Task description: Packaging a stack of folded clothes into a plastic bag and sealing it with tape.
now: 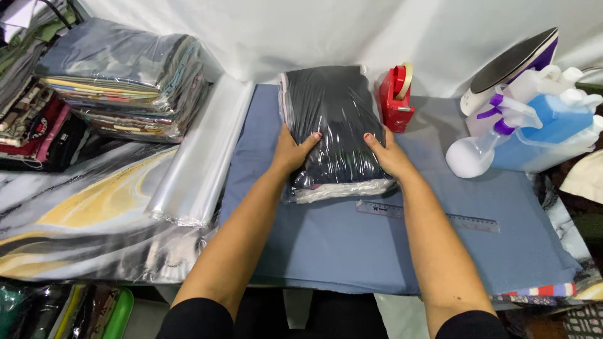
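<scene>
A folded dark garment sealed in a clear plastic bag (336, 119) lies on the blue-grey cloth pad (352, 245). My left hand (290, 152) presses against the bag's left side, thumb on top. My right hand (388, 154) grips the bag's right side in the same way. Both hands hold the package near its front end, where light fabric shows through the plastic.
A red tape dispenser (396, 95) stands just right of the bag. A clear ruler (427, 215) lies in front. A steam iron (512, 66), spray bottle (480, 147) and blue jug (553, 129) sit at right. Empty plastic bags (201, 157) and a pile of bagged garments (122, 75) are at left.
</scene>
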